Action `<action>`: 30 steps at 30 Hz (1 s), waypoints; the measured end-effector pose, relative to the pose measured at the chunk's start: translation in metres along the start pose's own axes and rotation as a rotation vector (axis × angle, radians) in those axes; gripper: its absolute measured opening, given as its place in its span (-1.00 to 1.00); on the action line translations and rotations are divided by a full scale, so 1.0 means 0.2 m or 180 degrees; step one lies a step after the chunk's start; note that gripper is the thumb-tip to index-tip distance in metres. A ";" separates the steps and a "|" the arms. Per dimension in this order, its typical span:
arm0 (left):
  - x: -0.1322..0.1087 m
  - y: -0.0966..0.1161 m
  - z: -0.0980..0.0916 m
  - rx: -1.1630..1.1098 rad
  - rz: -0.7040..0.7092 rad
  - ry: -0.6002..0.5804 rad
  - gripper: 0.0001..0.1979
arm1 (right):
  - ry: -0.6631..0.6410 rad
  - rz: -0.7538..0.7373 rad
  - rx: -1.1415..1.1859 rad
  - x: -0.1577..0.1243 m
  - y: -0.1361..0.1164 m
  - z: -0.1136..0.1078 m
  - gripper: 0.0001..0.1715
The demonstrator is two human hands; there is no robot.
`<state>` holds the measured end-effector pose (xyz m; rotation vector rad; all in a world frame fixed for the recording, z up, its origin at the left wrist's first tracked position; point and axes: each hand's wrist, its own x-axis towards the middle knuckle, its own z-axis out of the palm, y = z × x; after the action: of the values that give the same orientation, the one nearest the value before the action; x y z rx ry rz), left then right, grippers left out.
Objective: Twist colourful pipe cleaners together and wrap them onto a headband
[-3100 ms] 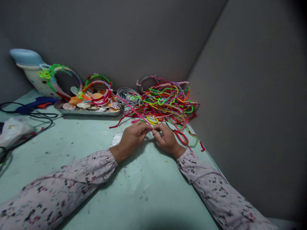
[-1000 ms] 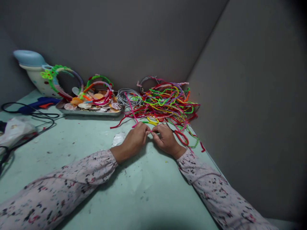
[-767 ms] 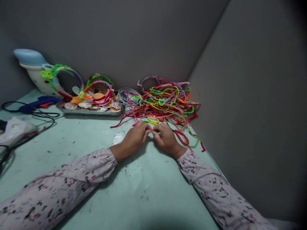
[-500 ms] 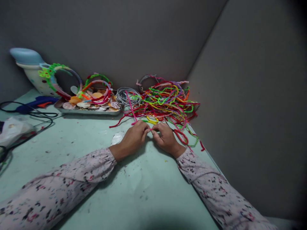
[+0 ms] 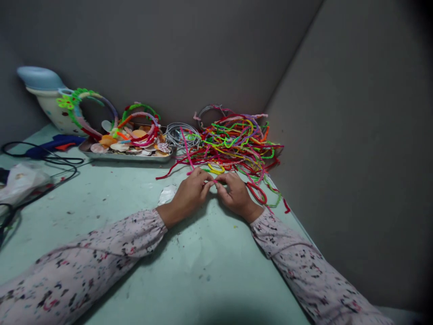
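My left hand (image 5: pixel 192 192) and my right hand (image 5: pixel 235 192) meet over the table, thumbs and fingertips pinched close together. Between them is a pink pipe cleaner (image 5: pixel 187 150); its long end sticks up behind my left hand, and a small bit shows at the fingertips. The part inside my fingers is hidden. Just beyond my hands lies a heap of coloured pipe cleaners (image 5: pixel 237 140), with a yellow loop (image 5: pixel 215 169) at its near side. Red-handled scissors (image 5: pixel 257 193) rest beside my right hand. A crumpled silvery-white piece (image 5: pixel 167 194) is by my left wrist.
A metal tray (image 5: pixel 128 157) of shells stands at the back, with pipe-cleaner-wrapped hoops (image 5: pixel 96 97) over it. Coiled grey wire (image 5: pixel 182 135) sits beside it. At left are a blue glue gun (image 5: pixel 50 145), black cord (image 5: pixel 69 164), plastic bag (image 5: pixel 23 183) and blue-lidded container (image 5: pixel 50 97). Grey walls border the table.
Both hands keep their pinch on the pink pipe cleaner, with fingertips shifted slightly. The whole view has moved a little, so everything sits slightly further right.
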<state>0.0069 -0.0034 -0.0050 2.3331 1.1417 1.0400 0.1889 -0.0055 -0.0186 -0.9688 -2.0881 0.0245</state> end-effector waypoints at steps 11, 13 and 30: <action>-0.02 0.04 -0.02 -0.0229 -0.0109 0.0751 -0.90 | 0.0417 0.0816 0.0429 0.01 -0.01 -0.02 -0.88; -0.02 0.02 0.00 -0.0514 -0.0363 0.0557 -0.82 | 0.0439 0.0858 0.0485 0.00 -0.02 -0.02 -0.87; 0.06 -0.03 -0.04 -0.3867 -0.1747 -0.0177 -0.84 | 0.0555 0.0965 0.0592 0.00 -0.02 -0.01 -0.89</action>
<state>0.0025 0.0095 0.0012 1.0160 0.6997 1.0010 0.1883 -0.0086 -0.0150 -1.1213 -1.7325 0.2753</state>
